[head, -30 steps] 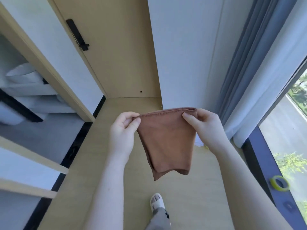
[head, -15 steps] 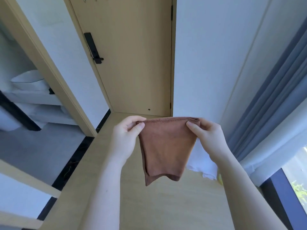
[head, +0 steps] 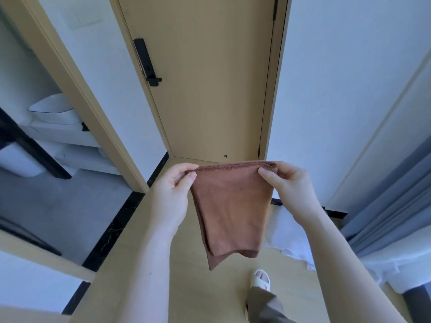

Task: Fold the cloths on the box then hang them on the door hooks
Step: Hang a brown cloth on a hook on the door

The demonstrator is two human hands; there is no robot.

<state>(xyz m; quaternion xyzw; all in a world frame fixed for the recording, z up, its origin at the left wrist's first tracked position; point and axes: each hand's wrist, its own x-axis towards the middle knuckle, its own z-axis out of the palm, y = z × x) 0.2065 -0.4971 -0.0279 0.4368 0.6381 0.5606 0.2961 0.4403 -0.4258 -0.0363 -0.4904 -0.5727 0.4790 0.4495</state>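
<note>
Left hand [head: 172,194] pinches the top left corner of the folded rust-brown terry cloth [head: 229,206]; right hand [head: 289,190] pinches the top right corner. Both forearms extended forward, cloth hanging free before the tan wooden door [head: 210,78].

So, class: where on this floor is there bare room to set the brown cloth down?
Bare wood floor lies between the black threshold strip and the slippered foot, and on to the door. The right is crowded: white fabric and curtain.
</note>
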